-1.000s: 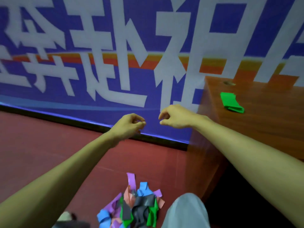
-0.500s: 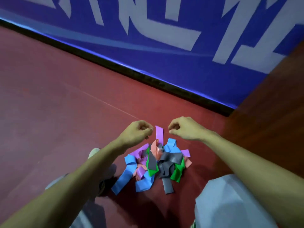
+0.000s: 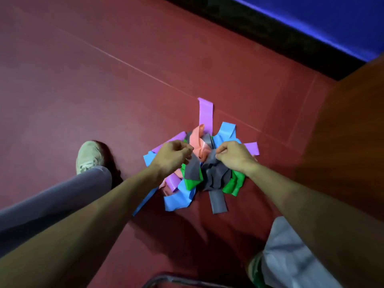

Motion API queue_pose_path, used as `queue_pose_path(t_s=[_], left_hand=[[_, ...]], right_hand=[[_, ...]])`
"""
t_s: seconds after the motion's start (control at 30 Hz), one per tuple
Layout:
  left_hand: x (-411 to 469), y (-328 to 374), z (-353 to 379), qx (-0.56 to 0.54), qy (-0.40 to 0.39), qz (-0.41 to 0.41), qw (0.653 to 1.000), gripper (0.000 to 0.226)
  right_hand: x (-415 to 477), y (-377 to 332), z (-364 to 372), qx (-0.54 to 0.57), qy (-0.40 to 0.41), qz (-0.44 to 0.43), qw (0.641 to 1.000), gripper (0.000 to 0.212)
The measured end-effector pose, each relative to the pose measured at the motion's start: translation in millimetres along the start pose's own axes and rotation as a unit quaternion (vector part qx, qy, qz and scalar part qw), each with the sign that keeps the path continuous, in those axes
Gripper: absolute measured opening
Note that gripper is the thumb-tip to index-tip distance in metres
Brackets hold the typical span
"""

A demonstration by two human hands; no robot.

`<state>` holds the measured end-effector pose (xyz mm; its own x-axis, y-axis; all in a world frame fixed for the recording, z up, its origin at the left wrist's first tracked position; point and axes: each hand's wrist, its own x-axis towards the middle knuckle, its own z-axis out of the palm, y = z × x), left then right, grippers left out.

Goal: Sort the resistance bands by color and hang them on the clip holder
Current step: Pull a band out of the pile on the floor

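A tangled pile of resistance bands lies on the red floor: purple [image 3: 206,113], pink [image 3: 199,142], blue [image 3: 179,201], green [image 3: 233,185] and grey [image 3: 217,177]. Both hands hover right over its top. My left hand [image 3: 172,155] has curled fingers just above a grey strip [image 3: 192,168]; whether it grips the strip is unclear. My right hand [image 3: 233,155] pinches the raised upper edge of the grey band with thumb and finger. No clip holder is in view.
A brown wooden cabinet [image 3: 351,142] stands close on the right. A blue banner wall [image 3: 332,19] with a black base runs along the back. My left shoe [image 3: 89,156] is left of the pile. A dark curved metal bar [image 3: 172,278] shows at the bottom edge.
The view has tilted down from the wall and cabinet to the floor. Both hands have dropped onto the pile, and the right hand now pinches a grey band.
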<state>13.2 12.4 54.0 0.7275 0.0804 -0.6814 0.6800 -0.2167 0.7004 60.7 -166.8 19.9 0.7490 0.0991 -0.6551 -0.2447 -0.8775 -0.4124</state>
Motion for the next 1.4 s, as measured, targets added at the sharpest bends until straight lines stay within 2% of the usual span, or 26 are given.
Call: queue_pose_path(t_s=[0.23, 0.37, 0.47, 0.57, 0.77, 1.03, 1.1, 1.23, 1.33, 1.4], left_hand=[[27.4, -40.5, 1.7, 0.036, -0.001, -0.049, 0.998, 0.015], [27.4, -43.2, 2.1, 0.036, -0.001, -0.061, 0.997, 0.017], [25.4, -40.9, -0.6, 0.039, -0.008, -0.061, 0.997, 0.019], [22.0, -36.4, -7.6, 0.04, -0.008, -0.059, 0.997, 0.018], [-2.3, -6.7, -21.5, 0.055, -0.021, -0.04, 0.997, 0.014], [-75.4, 64.8, -35.8, 0.07, -0.018, 0.064, 0.995, 0.02], [-97.5, 78.7, -36.4, 0.074, -0.01, 0.09, 0.993, 0.018], [-134.5, 92.1, -33.2, 0.051, 0.023, 0.123, 0.991, 0.016], [-156.1, 98.6, -26.5, 0.033, 0.02, 0.154, 0.987, 0.022], [-168.2, 97.4, -20.8, -0.017, 0.022, 0.158, 0.987, 0.025]], right_hand=[[39.1, 1.5, 47.2, 0.011, -0.006, -0.024, 1.0, 0.029], [45.3, -5.5, 69.7, -0.06, -0.008, -0.049, 0.997, 0.029], [43.7, -11.0, 72.2, -0.124, 0.042, -0.047, 0.99, 0.023], [35.3, -17.4, 63.2, -0.165, 0.057, -0.051, 0.983, 0.039], [0.6, -26.1, 22.2, -0.03, 0.049, -0.046, 0.997, 0.02], [-72.1, -64.4, -67.7, 0.117, 0.075, -0.1, 0.985, 0.018], [-100.1, -72.5, -87.3, 0.205, 0.056, -0.118, 0.97, 0.025], [-162.1, -79.0, -114.2, 0.376, 0.017, -0.161, 0.913, 0.02], [-192.8, -71.4, -117.4, 0.422, 0.036, -0.167, 0.89, 0.021], [-201.6, -65.5, -113.9, 0.423, 0.058, -0.168, 0.889, 0.023]])
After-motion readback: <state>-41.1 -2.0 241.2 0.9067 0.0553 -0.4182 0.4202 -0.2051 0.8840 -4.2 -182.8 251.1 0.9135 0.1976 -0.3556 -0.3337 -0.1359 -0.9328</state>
